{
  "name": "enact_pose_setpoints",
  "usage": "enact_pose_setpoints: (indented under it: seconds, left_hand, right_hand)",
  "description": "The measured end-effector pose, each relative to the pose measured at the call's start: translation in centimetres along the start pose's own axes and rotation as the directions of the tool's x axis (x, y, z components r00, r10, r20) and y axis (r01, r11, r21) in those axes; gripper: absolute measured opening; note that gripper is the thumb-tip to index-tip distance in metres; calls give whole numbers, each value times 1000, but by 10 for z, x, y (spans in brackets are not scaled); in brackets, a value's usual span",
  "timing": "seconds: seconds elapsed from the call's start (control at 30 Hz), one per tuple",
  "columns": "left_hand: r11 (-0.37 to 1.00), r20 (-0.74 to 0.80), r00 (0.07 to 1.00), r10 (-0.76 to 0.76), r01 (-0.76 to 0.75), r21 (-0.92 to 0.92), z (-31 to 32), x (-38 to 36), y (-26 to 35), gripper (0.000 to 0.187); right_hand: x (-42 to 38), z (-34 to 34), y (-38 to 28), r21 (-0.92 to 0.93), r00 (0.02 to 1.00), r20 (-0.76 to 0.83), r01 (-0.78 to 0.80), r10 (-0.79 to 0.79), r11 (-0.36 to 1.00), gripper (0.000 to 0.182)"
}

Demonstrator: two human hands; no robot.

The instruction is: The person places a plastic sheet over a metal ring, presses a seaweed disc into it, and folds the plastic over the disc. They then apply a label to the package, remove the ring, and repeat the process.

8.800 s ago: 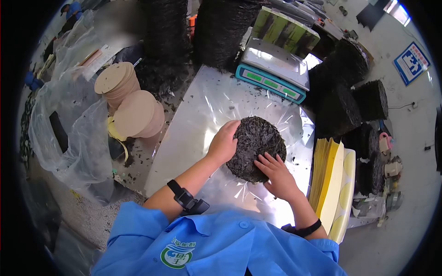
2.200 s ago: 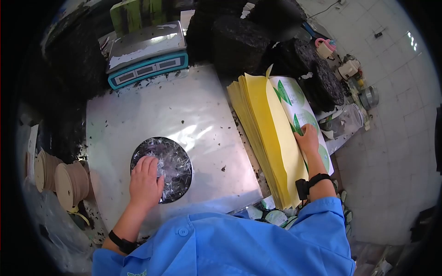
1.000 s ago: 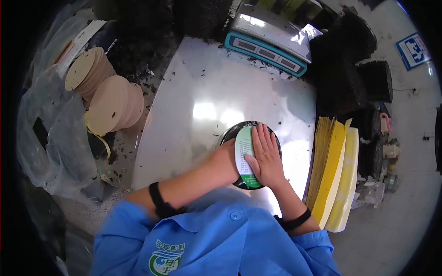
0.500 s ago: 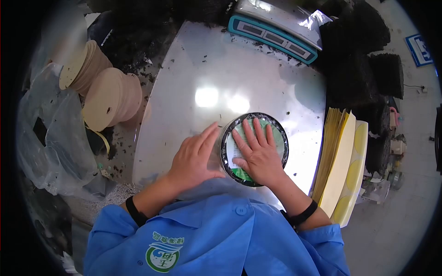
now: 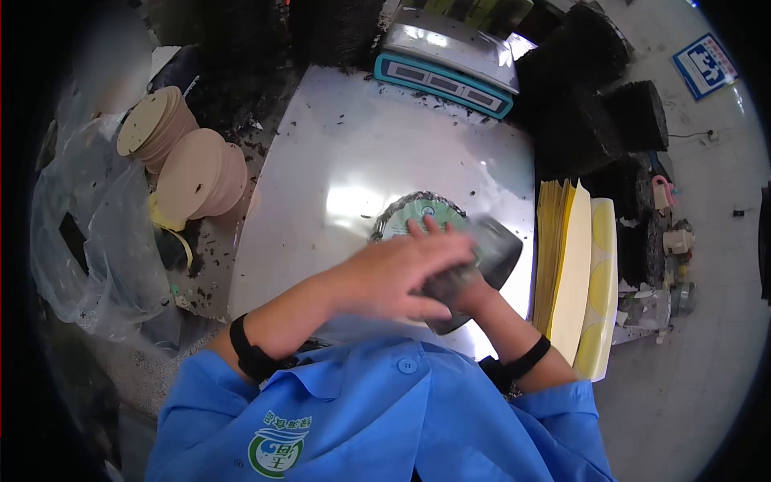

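Observation:
A round flat pack (image 5: pixel 393 218) with a green label and a dark, flaky rim lies on the pale table, partly covered by my hands. My left hand (image 5: pixel 393 273), blurred by motion, crosses over it with fingers stretched out and thumb apart. Beneath it is my right hand (image 5: pixel 474 294), largely hidden; its visible fingertips lie spread on the green label. A smeared dark shape (image 5: pixel 499 251) shows around my right hand, and I cannot tell whether it is part of the pack or a separate thing.
A teal-edged scale (image 5: pixel 443 84) stands at the table's far edge. To the right are yellow paper sheets (image 5: pixel 560 257) and a strip with round yellow labels (image 5: pixel 602 281). At left are stacked beige discs (image 5: pixel 193 181) and clear plastic bags (image 5: pixel 104 233). Black blocks (image 5: pixel 570 120) are piled at back right.
My left hand has swung right, from beside the pack to across my right hand. A blurred dark shape now shows around my right hand. The camera view has shifted slightly.

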State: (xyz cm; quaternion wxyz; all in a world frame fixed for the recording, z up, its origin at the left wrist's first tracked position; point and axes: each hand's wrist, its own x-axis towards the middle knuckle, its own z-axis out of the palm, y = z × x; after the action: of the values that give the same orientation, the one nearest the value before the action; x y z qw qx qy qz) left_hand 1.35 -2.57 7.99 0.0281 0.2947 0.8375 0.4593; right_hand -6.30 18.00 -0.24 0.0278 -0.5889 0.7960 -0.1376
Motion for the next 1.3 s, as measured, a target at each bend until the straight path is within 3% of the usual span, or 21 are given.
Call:
enact_pose_setpoints:
  seconds: [0.03, 0.13, 0.23, 0.3, 0.33, 0.37, 0.4, 0.43, 0.53, 0.63, 0.73, 0.8, 0.87, 0.97, 1.0, 1.03, 1.1, 1.13, 1.17, 1.23, 1.3]
  left_hand:
    - [1000, 4, 1000, 12, -12, 5, 4, -2, -1, 88]
    - [955, 80, 968, -237, 247, -164, 24, -7, -43, 60]
    - [860, 215, 895, -392, 439, -260, 33, 2, -46, 44]
    - [827, 771, 634, 51, 407, -389, 41, 13, 12, 61]
    - [825, 789, 612, 60, 414, -384, 53, 0, 6, 61]
    - [977, 524, 831, -189, 215, 11, 71, -26, -7, 65]
    - [877, 113, 970, -215, 141, 460, 86, -50, -24, 70]
    - [817, 239, 940, -244, 67, 572, 99, -69, -41, 71]
    - [834, 177, 968, -176, 52, 549, 104, -72, -50, 67]
    - [875, 160, 980, -122, 30, 484, 103, -76, -64, 61]
    - [852, 91, 995, -34, -19, 523, 99, -81, -51, 44]
    - [898, -9, 1000, -16, 18, 439, 107, -77, -76, 35]
    - [934, -105, 994, -2, 40, 356, 100, -68, -84, 26]
    - [885, -1, 1000, -6, 6, 466, 77, -34, -85, 15]
    - [922, 96, 917, -386, 386, 18, 64, -15, -96, 18]
    - [602, 339, 707, -621, 707, -371, 50, 1, -108, 22]
    - [482, 430, 654, -622, 753, -448, 9, 33, -121, 30]
    - [490, 320, 693, -646, 698, -523, -3, 47, -125, 34]
    - [607, 221, 772, -596, 613, -507, -22, 59, -113, 36]
    - [674, 128, 808, -575, 557, -485, -52, 71, -64, 35]
    - [830, 49, 887, -459, 447, -333, -63, 66, -32, 32]
  right_hand:
    - [16, -27, -8, -37, 960, 273, -59, 67, 998, 76]
    - [-7, -82, -2, 337, 894, 438, -265, 99, 903, 75]
    - [-41, -152, 25, 180, 803, 573, -318, 164, 931, 60]
    - [-46, -173, 41, 82, 588, 757, -518, 285, 852, 54]
    - [-49, -179, 43, -52, 449, 809, -589, 380, 806, 53]
    - [-54, -173, 48, -125, 388, 837, -552, 387, 825, 51]
    - [-59, -164, 55, -202, 326, 857, -502, 400, 841, 50]
    - [-67, -152, 57, -247, 303, 844, -512, 442, 823, 54]
    - [-98, -90, 95, -433, 209, 732, -591, 649, 680, 52]
    - [-81, -107, 50, -203, 500, 679, -577, 538, 791, 46]
    - [-88, -108, 25, 15, 571, 564, -729, 596, 684, 49]
    - [-105, -83, 6, 289, 755, 382, -645, 533, 707, 50]
    - [-95, -66, -15, -36, 729, 372, -607, 575, 794, 35]
    - [-91, -72, 3, -9, 734, 254, -650, 630, 760, 27]
    - [-81, -97, -2, -19, 690, 188, -709, 699, 705, 26]
    - [-84, -112, -4, 182, 714, 37, -693, 700, 697, 23]
    - [-77, -147, -40, -48, 890, -93, -452, 447, 891, 13]
    - [-76, -148, -55, 12, 964, -161, -212, 211, 977, 11]
    - [-79, -139, -68, 4, 990, -103, -99, 99, 995, 11]
    - [-85, -104, -72, 101, 937, 345, 22, -55, 995, 10]
    - [-78, -61, -69, 24, 876, 482, -32, 16, 999, 7]
